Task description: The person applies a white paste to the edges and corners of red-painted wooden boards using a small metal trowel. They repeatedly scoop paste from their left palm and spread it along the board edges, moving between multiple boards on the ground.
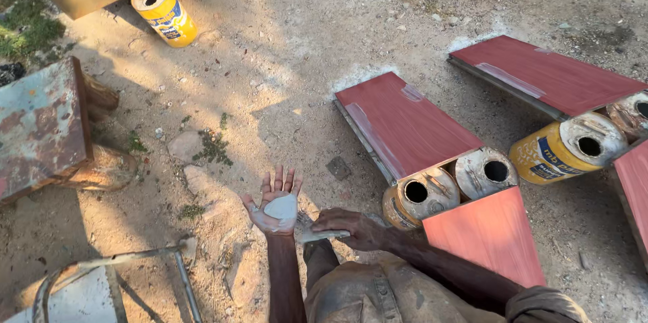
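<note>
While the fingers of the left hand [275,205] are spread flat, palm up, a lump of pale grey putty [281,207] sits on the palm; the right hand [351,227] has its fingers closed on a putty-smeared scraper blade [318,234] just beside that palm. Putty loaded, none being laid on right now, I'd say. Nearest red panel [489,235] looks clean and unfilled. Next panel [405,124] and far panel [550,74] carry pale streaks, likely filled already. Panels rest on tins [422,196] over dirt ground [290,60]. Judgement: partway, at least one panel left.
</note>
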